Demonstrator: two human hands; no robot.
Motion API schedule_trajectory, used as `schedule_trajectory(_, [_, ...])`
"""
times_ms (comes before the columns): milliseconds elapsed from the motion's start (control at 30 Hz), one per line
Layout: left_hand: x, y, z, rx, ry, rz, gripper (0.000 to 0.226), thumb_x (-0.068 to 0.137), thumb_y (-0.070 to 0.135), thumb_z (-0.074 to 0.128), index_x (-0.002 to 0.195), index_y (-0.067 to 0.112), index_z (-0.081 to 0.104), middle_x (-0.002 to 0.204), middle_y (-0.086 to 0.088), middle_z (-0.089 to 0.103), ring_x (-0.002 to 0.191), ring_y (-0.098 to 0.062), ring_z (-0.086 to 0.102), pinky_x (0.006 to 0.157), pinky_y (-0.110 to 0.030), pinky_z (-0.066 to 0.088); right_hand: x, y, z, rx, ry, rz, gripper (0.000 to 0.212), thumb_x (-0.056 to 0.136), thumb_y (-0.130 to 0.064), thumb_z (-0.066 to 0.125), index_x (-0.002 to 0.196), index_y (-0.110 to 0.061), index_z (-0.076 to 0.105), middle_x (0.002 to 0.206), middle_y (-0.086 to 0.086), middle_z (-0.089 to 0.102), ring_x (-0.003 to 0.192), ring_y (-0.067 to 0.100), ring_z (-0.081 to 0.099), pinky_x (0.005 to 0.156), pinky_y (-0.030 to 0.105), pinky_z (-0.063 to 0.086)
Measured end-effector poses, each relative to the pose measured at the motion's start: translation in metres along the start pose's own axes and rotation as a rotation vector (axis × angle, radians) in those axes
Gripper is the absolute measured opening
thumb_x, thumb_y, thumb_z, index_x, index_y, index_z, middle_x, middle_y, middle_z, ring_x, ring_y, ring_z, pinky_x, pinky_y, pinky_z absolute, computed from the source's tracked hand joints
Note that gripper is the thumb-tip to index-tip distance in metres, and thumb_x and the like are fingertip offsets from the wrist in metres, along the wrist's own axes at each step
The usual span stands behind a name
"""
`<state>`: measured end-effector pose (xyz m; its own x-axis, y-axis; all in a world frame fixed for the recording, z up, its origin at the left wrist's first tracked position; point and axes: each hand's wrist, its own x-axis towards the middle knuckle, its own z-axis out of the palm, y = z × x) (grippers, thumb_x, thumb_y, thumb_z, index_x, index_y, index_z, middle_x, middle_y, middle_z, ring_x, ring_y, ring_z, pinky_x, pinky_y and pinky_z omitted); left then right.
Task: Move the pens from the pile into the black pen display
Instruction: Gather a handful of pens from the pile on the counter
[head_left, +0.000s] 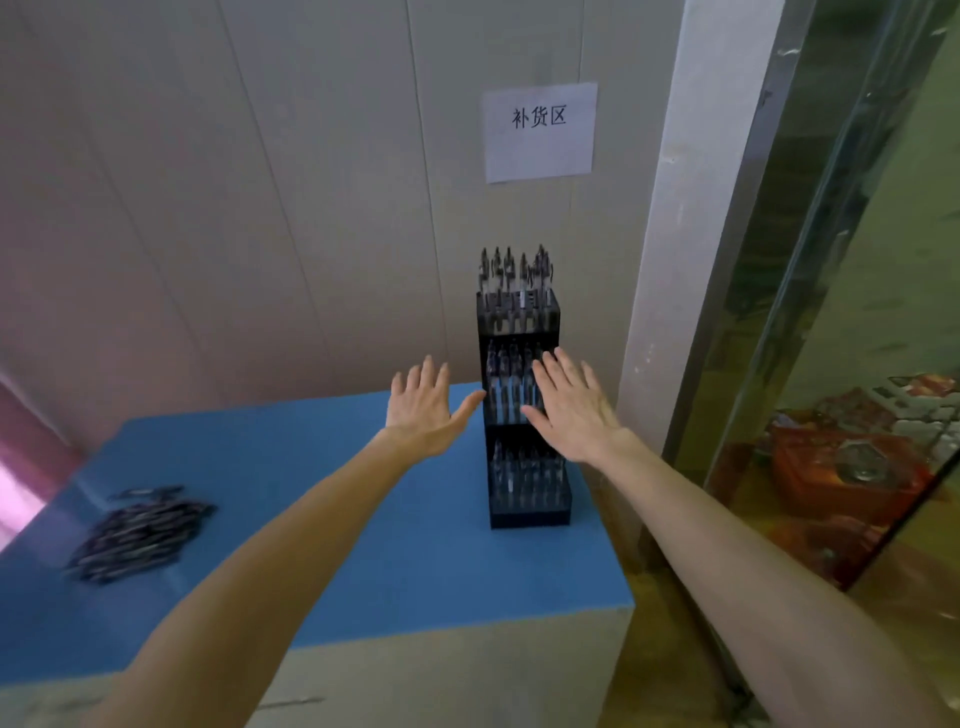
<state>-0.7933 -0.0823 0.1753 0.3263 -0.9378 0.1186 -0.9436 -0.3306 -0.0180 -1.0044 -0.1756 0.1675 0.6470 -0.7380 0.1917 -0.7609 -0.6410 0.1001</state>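
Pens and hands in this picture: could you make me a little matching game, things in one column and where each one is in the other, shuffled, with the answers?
Things:
1. pile of pens
2. black pen display
3. paper sign
4. right hand

Places:
A. stuck on the wall, above the display
B. lying at the left of the blue table top
C. held up open in front of the display's middle tier
D. standing upright at the table's right side, near the wall

Pairs: 1-B, 2-D, 3-A, 4-C
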Motion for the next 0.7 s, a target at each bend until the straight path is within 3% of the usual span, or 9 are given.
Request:
schedule_trajectory(367, [-0.091,-0.122,-0.010,0.120,-0.084,-0.071,0.087,0.097,0.073,0.004,0.163,0.017,0.012,0.170,-0.012,-0.001,0.157,-0.030,0.001,0.126,-0.053,-0.001,0.001,-0.110,-0.035,-0.010,0.033,-0.104,0.078,0.105,-0.054,0.036,0.162,-0.009,0.008,0.170,0.010,0.009,0.157,0.030,-0.003,0.127,0.049,0.009])
schedule_trajectory(600, [-0.151,-0.274,0.016,0.037,-0.170,-0.192,0.083,0.100,0.072,0.014,0.160,0.015,0.025,0.169,-0.014,0.008,0.153,-0.032,0.015,0.124,-0.051,0.011,0.058,-0.267,0.001,0.040,-0.083,-0.214,0.082,0.103,-0.048,0.046,0.161,-0.007,0.005,0.167,0.012,0.016,0.156,0.033,0.003,0.125,0.047,0.016])
schedule_trajectory(700, [-0.177,-0.353,0.035,-0.006,-0.275,-0.234,0.083,0.099,0.072,0.016,0.159,0.016,0.028,0.169,-0.014,0.008,0.152,-0.035,0.019,0.123,-0.053,0.017,0.087,-0.350,0.013,0.082,-0.212,-0.250,0.084,0.103,-0.045,0.051,0.161,-0.006,0.005,0.164,0.014,0.021,0.155,0.036,0.008,0.124,0.048,0.018])
